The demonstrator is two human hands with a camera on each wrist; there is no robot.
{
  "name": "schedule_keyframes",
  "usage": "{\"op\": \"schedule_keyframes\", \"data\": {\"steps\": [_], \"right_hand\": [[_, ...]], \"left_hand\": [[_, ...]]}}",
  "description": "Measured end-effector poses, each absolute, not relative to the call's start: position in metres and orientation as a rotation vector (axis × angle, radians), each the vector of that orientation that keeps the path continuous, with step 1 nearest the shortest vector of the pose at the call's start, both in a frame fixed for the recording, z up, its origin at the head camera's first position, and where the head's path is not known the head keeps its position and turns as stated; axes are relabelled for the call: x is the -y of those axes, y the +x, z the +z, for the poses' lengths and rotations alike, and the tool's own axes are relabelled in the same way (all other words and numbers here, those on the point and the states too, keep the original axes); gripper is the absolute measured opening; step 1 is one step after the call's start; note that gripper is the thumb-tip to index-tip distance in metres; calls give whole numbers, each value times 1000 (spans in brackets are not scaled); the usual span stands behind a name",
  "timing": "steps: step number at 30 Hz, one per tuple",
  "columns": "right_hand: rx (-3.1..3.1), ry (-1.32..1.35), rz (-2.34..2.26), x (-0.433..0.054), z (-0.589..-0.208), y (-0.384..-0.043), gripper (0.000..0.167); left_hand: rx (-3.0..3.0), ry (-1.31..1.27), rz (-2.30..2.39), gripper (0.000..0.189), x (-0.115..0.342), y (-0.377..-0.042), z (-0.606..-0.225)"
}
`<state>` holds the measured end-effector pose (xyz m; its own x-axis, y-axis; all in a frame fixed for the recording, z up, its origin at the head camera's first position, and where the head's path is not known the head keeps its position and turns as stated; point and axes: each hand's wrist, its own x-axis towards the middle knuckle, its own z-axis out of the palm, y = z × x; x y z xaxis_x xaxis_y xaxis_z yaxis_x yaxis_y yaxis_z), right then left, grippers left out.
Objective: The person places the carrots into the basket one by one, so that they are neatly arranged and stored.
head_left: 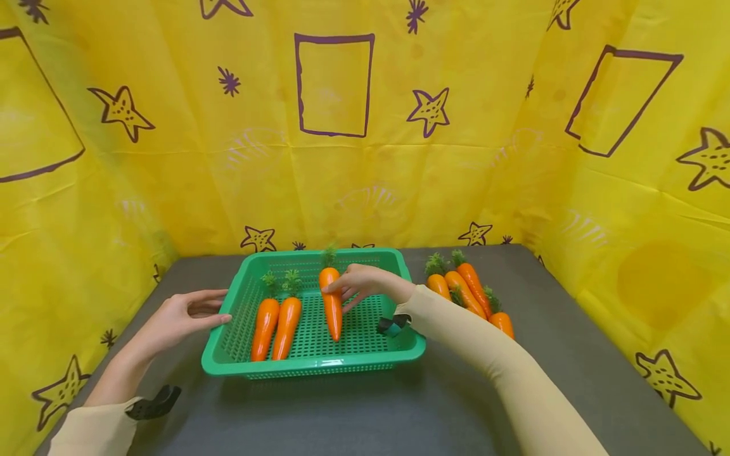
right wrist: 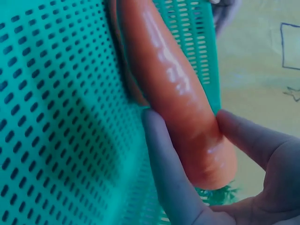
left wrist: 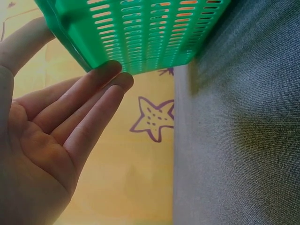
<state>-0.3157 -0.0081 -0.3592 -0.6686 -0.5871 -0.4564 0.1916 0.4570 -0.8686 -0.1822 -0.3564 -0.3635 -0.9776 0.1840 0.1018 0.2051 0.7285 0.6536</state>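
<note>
A green plastic basket (head_left: 319,363) with slotted walls stands on the dark table. My left hand (head_left: 185,316) holds its left rim, thumb over the edge. In the left wrist view, the fingers (left wrist: 89,93) reach the outer wall just under the rim. Over the middle of the basket, my right hand (head_left: 365,283) grips an orange carrot (head_left: 332,310) between thumb and fingers near its thick, leafy end, tip pointing toward me. In the right wrist view, this carrot (right wrist: 173,89) slants across the perforated floor. Left of it, two carrots (head_left: 264,326) lie side by side in the basket.
Several more carrots (head_left: 469,291) with green tops lie in a group on the table right of the basket, partly hidden by the right sleeve (head_left: 456,323). Yellow curtains (head_left: 342,190) printed with stars enclose the grey table (head_left: 365,418) at the back and sides.
</note>
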Motion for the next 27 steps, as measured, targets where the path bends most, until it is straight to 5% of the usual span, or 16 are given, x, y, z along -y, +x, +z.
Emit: {"op": "schedule_keyframes", "data": {"steps": [12,27], "right_hand": [[-1892,-363,-1182,34,-372,-311,31],[-1844,-211,-1198,55,-387,-299,71]], "left_hand": [[2893,-314,-1091,62,357,-182,-362],[2898,-304,-1102,61,356,-181,-363]]}}
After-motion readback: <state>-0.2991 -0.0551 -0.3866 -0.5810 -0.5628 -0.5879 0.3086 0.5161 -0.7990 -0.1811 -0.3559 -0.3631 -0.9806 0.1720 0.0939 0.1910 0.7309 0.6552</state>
